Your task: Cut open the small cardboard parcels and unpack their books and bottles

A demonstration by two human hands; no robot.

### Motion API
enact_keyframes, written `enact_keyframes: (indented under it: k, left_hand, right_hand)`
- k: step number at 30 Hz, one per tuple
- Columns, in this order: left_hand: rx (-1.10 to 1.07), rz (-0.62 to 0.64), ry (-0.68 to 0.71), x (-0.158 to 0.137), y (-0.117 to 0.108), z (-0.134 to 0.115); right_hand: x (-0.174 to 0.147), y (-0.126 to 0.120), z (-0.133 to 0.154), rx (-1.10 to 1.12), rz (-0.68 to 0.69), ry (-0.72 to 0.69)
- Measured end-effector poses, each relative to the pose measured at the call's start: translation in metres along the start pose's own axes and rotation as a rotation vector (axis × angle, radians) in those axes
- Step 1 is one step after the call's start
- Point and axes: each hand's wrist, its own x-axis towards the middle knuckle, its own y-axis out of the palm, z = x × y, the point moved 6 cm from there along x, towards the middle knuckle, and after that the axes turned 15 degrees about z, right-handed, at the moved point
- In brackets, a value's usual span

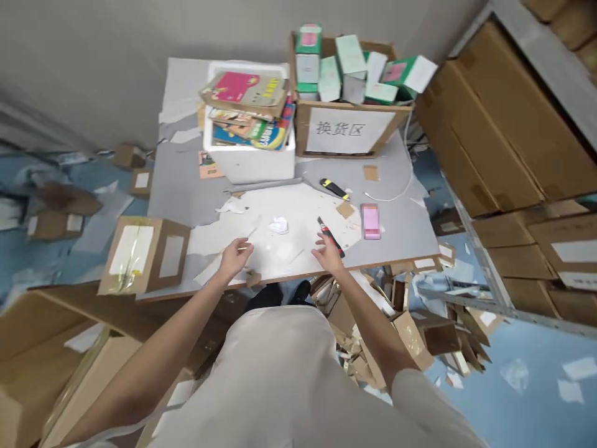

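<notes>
Fingers of the person's right hand are parted beside a slim red-and-black utility knife lying on the grey table. Their left hand curls near a crumpled white wad; whether it pinches anything, I can't tell.

1. Bright, diffuse light fills the scene — shadows stay soft and faint.
2. Glare whitens the near middle of the glossy white tabletop patch.
3. Wide-angle distortion slants the tall grey metal shelf at right.
4. Blur softens the brown cardboard box at left.
</notes>
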Motion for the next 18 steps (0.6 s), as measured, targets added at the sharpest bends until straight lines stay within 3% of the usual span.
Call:
enact_keyframes:
  k: [4,8,11,15,18]
  left_hand:
    - [0.340,-0.013,0.038,0.026,-0.042,0.013]
    - [0.466,0.008,0.052,0.089,-0.072,0.013]
    - [0.547,0.040,0.036,0.141,-0.090,0.023]
    - [0.628,0.151,0.127,0.187,-0.101,0.040]
    - [0.661,0.113,0.151,0.187,-0.110,0.044]
  right_hand:
    - [0.078,0.050,0.036,-0.259,0.208,0.013]
    - [0.127,0.095,0.043,-0.335,0.240,0.174]
    - [0.148,0.114,0.039,-0.390,0.250,0.216]
    - [0.144,0.089,0.020,-0.250,0.077,0.137]
    - [0.107,0.059,-0.003,-0.053,-0.068,0.151]
